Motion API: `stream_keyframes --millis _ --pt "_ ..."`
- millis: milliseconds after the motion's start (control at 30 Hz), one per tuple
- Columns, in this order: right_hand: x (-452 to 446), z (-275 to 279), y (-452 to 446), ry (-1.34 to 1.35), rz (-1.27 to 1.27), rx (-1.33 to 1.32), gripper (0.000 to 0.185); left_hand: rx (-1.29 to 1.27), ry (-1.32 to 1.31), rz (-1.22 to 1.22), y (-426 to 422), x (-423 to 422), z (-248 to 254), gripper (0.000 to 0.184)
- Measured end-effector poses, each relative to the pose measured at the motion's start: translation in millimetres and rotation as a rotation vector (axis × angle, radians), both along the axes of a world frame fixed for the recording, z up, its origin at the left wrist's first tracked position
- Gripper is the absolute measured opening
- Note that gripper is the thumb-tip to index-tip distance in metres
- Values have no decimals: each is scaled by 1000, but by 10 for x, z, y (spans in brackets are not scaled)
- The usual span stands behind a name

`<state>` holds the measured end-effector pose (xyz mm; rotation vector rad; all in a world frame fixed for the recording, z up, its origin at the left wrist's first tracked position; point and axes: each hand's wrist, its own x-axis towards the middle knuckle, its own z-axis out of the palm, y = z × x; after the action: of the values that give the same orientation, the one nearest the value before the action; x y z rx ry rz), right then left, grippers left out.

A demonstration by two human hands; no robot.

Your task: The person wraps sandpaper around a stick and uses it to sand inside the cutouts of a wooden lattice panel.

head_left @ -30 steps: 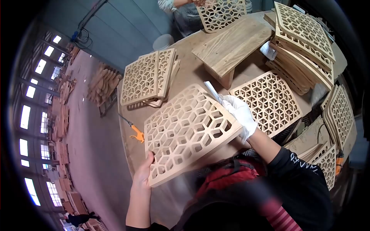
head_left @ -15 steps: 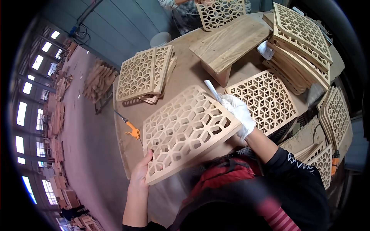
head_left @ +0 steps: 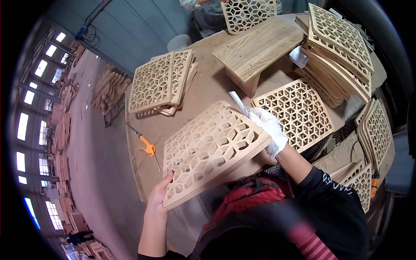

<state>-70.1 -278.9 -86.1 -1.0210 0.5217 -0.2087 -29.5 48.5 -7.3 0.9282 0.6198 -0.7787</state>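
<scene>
Lattice panel (head_left: 212,151) was held up, tilted, over the near side of the table (head_left: 201,80), in front of the body. Left hand (head_left: 159,193), bare, gripped its lower-left corner, thumb on the edge; the other fingers were hidden beneath. Right hand (head_left: 268,130), white-gloved, was closed around a white strip (head_left: 237,102) at the panel's right edge; most fingertips were out of sight, and the strip's material was unclear. A second panel (head_left: 299,115) lay beyond the glove, partly covered by it. Orange air gun (head_left: 148,147) lay left of the held panel. Across the table a person (head_left: 208,19) was cut off by the top border. Writing: white capitals on the right sleeve (head_left: 336,184), turned and creased, no sure reading; a pale label (head_left: 299,56) by the right-hand stack (head_left: 338,56), too small to read.
</scene>
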Motion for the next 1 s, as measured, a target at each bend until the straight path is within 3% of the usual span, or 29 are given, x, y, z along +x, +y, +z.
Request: stream_keyframes --millis 233,333,467,500,533,633,867,1000 --pt "21 -295 -78 6 130 -44 25 126 -152 -43 -53 -50 79 41" --pt "28 -651 -77 -36 184 -157 28 378 -303 -106 -107 -84 225 32" --pt "0 -744 28 -3 163 -309 20 513 -559 -167 -182 -145 418 18" --pt "-11 -843 37 12 174 -394 21 528 -590 -165 -193 -152 459 17" --pt "-40 -644 78 49 177 -251 22 542 -622 -163 -202 -158 485 17" --pt "-56 -321 105 158 211 -195 23 539 -663 -147 -221 -180 527 16" --pt "-34 -667 98 42 169 -284 25 580 -676 -111 -228 -257 463 14" --pt "-24 -625 110 75 196 -200 25 595 -772 -131 -175 -272 395 31"
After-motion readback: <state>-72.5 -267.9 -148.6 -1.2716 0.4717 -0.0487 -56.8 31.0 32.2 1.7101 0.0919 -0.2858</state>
